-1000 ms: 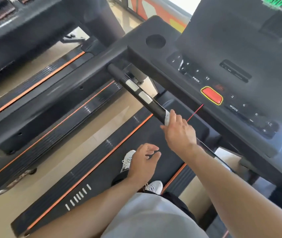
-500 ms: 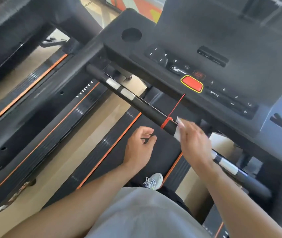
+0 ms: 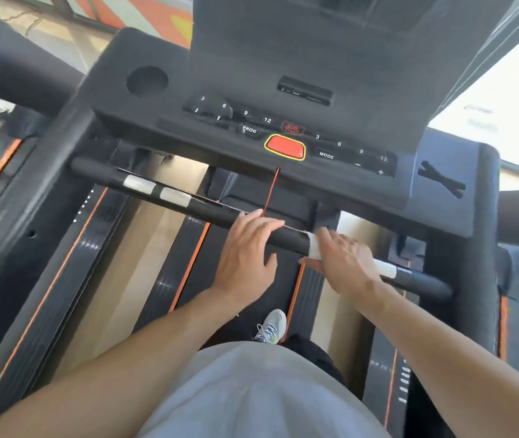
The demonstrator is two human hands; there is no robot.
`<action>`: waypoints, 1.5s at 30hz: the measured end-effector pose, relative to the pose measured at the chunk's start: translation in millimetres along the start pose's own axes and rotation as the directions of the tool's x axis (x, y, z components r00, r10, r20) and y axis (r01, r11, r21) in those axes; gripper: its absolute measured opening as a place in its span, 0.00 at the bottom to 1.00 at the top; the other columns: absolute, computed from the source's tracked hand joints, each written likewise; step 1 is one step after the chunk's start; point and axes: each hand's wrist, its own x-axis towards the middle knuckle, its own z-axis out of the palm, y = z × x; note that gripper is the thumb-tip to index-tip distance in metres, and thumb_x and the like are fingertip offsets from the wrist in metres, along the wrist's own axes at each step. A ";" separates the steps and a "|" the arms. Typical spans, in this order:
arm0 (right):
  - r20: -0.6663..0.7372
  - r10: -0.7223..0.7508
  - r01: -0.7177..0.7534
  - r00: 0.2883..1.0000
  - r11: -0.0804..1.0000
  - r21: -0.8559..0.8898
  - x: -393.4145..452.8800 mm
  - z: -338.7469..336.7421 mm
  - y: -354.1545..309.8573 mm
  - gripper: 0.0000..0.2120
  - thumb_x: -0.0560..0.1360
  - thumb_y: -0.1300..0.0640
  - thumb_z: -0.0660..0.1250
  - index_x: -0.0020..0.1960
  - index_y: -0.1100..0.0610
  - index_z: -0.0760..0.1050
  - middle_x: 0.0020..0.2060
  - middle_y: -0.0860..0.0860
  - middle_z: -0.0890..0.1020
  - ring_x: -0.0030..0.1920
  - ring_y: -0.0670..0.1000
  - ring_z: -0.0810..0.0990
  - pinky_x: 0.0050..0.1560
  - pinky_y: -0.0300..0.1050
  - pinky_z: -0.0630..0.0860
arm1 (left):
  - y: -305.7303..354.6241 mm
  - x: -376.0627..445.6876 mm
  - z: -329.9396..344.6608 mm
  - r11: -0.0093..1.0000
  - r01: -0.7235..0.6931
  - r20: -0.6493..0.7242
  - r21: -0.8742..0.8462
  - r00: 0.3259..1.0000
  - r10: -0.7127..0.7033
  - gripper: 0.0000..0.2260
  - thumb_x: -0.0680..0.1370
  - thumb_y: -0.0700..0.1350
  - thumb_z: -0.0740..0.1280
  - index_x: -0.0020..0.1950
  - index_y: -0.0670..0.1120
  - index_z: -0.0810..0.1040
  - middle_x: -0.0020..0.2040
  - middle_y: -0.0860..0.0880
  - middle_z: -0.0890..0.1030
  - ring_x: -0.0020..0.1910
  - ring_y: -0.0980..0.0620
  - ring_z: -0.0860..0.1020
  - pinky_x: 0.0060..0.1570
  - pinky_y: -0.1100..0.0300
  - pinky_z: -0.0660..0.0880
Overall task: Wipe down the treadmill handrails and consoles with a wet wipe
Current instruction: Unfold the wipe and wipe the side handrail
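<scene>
Ahead of you sits the black console, with a round cup recess at its left corner, numbered keys, and a red stop button ringed in yellow near the middle. A thin red safety cord hangs straight down from under that button and meets the handlebar right at your left fingertips, so it lies across the bar's mid-section. Below, the belt and your pale sneaker show between your forearms; orange-striped side rails run on either side.

The handlebar is a long black tube whose axis runs from upper left to lower right across the view, with silver sensor plates on its left stretch and another by your right wrist.

Your left hand rests on the bar with fingers straight and relaxed, draped over the top, holding nothing. Just to its right, close beside it, your right hand presses the white wet wipe against the bar, fingers laid over it and partly wrapped around the tube; the wipe shows at the fingertips.
</scene>
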 end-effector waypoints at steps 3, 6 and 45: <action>-0.027 0.022 -0.021 0.999 0.999 0.048 18.2 1.9 -28.3 0.19 0.77 0.43 0.70 0.57 0.54 0.68 0.50 0.49 0.82 0.50 0.55 0.84 0.42 0.49 0.72 | 9.3 14.7 8.9 0.992 -0.069 0.188 0.109 0.981 0.047 0.37 0.70 0.35 0.72 0.78 0.46 0.65 0.70 0.49 0.74 0.76 0.47 0.64 0.81 0.50 0.44; -0.009 0.105 -0.105 0.994 0.994 0.020 3.8 3.6 -8.5 0.14 0.75 0.49 0.70 0.55 0.52 0.69 0.48 0.48 0.83 0.49 0.55 0.84 0.41 0.47 0.68 | 8.1 29.9 16.9 0.941 -0.183 0.296 0.284 0.951 0.095 0.41 0.69 0.38 0.72 0.80 0.46 0.61 0.67 0.50 0.76 0.71 0.46 0.69 0.80 0.47 0.44; -0.401 0.327 -0.336 0.856 0.940 0.050 -33.1 46.9 29.9 0.08 0.68 0.66 0.65 0.43 0.56 0.74 0.34 0.51 0.78 0.36 0.58 0.78 0.41 0.50 0.68 | -15.6 66.9 3.9 0.928 -0.226 0.408 0.295 0.908 0.091 0.39 0.71 0.55 0.78 0.78 0.54 0.64 0.59 0.59 0.81 0.58 0.52 0.78 0.64 0.57 0.67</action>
